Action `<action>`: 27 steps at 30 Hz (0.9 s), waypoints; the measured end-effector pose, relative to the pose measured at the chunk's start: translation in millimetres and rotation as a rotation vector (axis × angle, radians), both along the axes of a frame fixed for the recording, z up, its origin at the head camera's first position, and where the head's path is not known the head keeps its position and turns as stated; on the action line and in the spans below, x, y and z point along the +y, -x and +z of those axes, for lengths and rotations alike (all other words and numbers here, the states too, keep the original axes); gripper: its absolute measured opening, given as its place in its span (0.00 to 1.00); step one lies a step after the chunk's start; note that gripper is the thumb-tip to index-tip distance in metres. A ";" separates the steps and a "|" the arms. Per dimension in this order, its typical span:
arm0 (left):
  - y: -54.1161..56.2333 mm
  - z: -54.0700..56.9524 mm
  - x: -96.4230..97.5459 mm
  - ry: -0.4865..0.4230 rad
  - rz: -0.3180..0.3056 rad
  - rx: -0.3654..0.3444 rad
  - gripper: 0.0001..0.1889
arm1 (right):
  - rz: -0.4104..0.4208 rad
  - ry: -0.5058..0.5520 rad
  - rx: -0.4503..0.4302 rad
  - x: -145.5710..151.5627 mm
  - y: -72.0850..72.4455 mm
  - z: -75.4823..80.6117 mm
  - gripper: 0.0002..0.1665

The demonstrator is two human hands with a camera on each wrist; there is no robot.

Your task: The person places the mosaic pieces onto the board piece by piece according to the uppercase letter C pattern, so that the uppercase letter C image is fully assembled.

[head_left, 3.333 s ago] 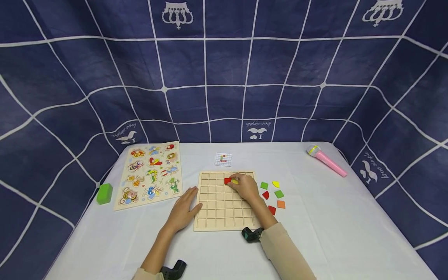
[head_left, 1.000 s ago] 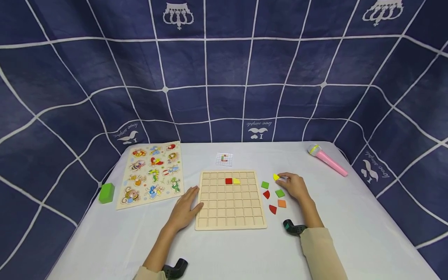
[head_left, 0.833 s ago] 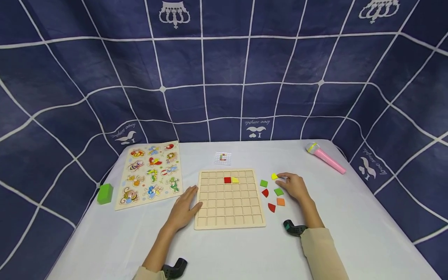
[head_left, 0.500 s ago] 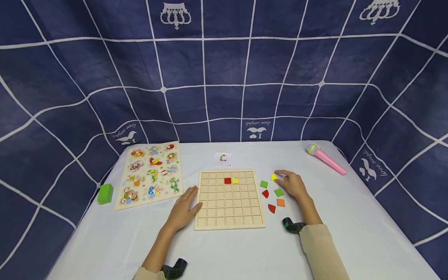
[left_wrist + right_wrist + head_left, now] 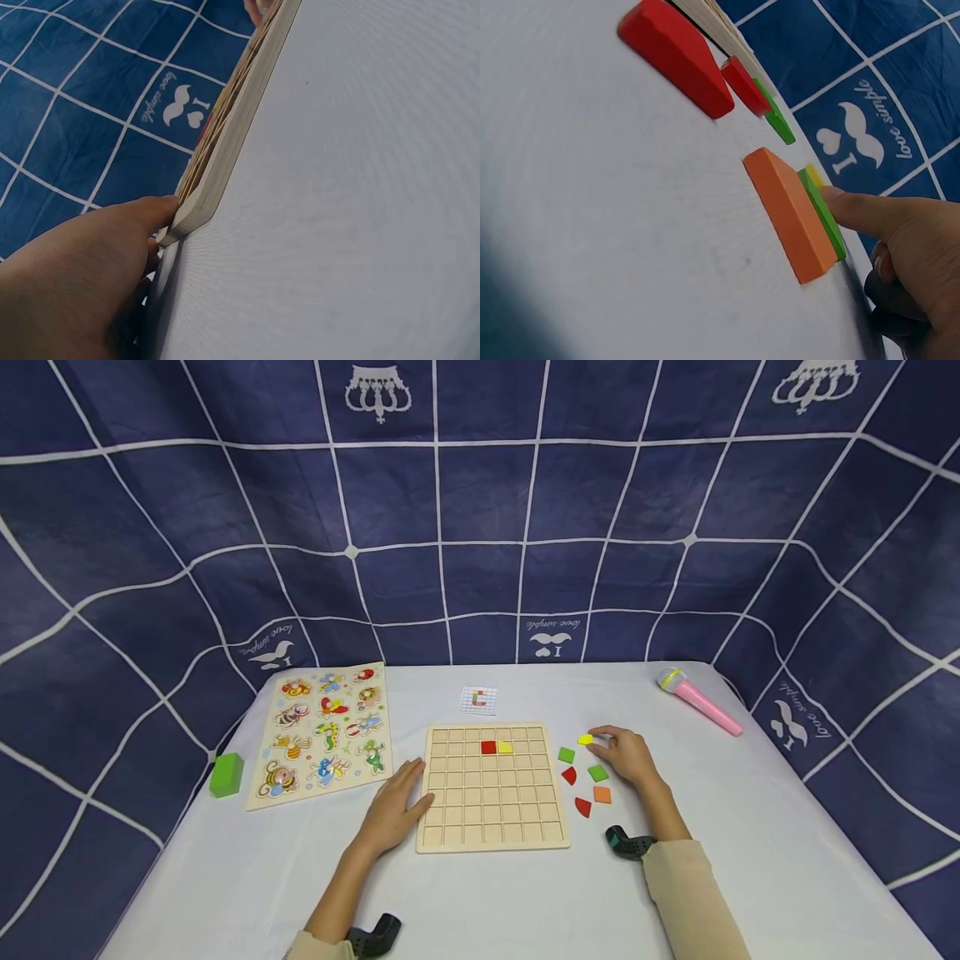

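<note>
My left hand (image 5: pixel 390 810) rests at the left edge of a wooden grid board (image 5: pixel 491 802), thumb over the rim and fingers along its side. In the left wrist view the thumb (image 5: pixel 157 212) touches the board's corner. Right of the board, my right hand (image 5: pixel 628 756) pinches a small yellow quarter-circle tile (image 5: pixel 585 739) between thumb and forefinger, low over the cloth. A red square tile (image 5: pixel 489 747) and a yellow square tile (image 5: pixel 506 747) sit side by side in the grid's second row.
Near the right hand lie green tiles (image 5: pixel 597 773), red quarter-circle tiles (image 5: pixel 582 807) and an orange square tile (image 5: pixel 602 794). A pattern card (image 5: pixel 478 700) lies behind the board. An insect puzzle (image 5: pixel 322 735) and green block (image 5: pixel 226 775) are left; a pink toy microphone (image 5: pixel 705 703) is back right.
The right hand has left the yellow square in the grid and moved right to the yellow quarter-circle tile, which has shifted slightly left and turned. The left hand stays put.
</note>
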State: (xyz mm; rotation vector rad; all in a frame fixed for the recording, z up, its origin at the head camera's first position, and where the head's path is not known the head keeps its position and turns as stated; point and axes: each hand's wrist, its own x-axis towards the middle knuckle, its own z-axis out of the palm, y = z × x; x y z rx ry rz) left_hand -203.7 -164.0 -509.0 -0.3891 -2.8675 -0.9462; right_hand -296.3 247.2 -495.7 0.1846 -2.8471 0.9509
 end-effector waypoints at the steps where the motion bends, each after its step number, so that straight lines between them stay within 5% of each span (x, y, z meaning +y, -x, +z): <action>1: 0.0 -0.1 -0.1 0.000 -0.001 0.003 0.32 | -0.003 0.005 0.003 -1.0 -0.5 0.2 0.20; 9: -1.5 0.6 -1.2 0.000 0.006 -0.001 0.32 | 0.032 0.060 0.054 -25.2 -4.0 13.8 0.17; 18: -1.0 1.5 -2.1 0.005 0.004 0.019 0.33 | 0.095 0.129 0.207 -89.6 -8.9 39.1 0.19; 27: -0.5 0.4 -0.4 -0.007 0.000 0.012 0.32 | 0.198 0.198 0.168 -153.0 -4.1 24.6 0.18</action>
